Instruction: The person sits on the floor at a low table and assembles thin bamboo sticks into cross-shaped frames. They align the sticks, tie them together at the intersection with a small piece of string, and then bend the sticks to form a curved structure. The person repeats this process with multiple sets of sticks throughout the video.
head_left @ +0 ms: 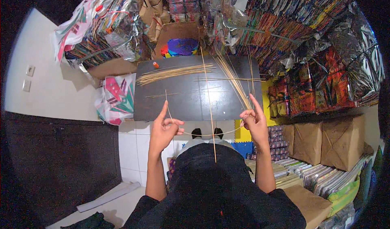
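Note:
A thin bamboo stick (227, 132), bowed downward in the middle, spans my two hands near the table's front edge. My left hand (164, 133) pinches it toward its left end, the index finger stretched up along it. Toward the other end my right hand (256, 125) grips it the same way, index finger raised. A longer straight stick (210, 103) crosses the bowed one at its middle, apart from both hands. It runs from over the table down toward my lap. How the two are joined is too small to make out.
On the dark table (178, 109) lie a left bundle of sticks (174, 73), a right bundle (232, 78), a few loose sticks and an orange thread spool (156, 65). Stacked wrapped goods (276, 26) crowd the back and right. Brown parcels (341, 141) stand at the right.

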Motion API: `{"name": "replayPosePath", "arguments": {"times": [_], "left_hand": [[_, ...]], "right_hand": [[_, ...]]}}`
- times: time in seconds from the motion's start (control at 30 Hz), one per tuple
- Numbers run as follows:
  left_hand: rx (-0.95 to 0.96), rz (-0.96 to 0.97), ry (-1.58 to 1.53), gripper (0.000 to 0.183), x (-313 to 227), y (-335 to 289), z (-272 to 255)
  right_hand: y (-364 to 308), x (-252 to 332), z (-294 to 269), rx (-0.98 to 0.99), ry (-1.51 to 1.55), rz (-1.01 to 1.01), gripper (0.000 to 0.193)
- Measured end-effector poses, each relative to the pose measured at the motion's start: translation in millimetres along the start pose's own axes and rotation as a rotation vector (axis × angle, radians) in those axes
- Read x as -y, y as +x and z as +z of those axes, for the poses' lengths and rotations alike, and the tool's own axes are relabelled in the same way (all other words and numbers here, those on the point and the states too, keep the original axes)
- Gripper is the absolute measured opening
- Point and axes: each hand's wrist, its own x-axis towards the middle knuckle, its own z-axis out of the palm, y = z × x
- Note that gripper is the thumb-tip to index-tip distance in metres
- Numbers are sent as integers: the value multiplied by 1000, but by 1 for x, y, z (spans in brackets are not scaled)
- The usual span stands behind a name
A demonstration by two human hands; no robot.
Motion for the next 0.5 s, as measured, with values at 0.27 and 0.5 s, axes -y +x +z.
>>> {"name": "replayPosePath", "arguments": {"times": [0.27,0.5], "left_hand": [[33,-28,38,80,-2,3,-1],[74,-34,65,80,-3,7,0]], "right_hand": [[7,-1,-2,62,-31,-13,72],[13,-1,-2,106,-51,-1,73]]}}
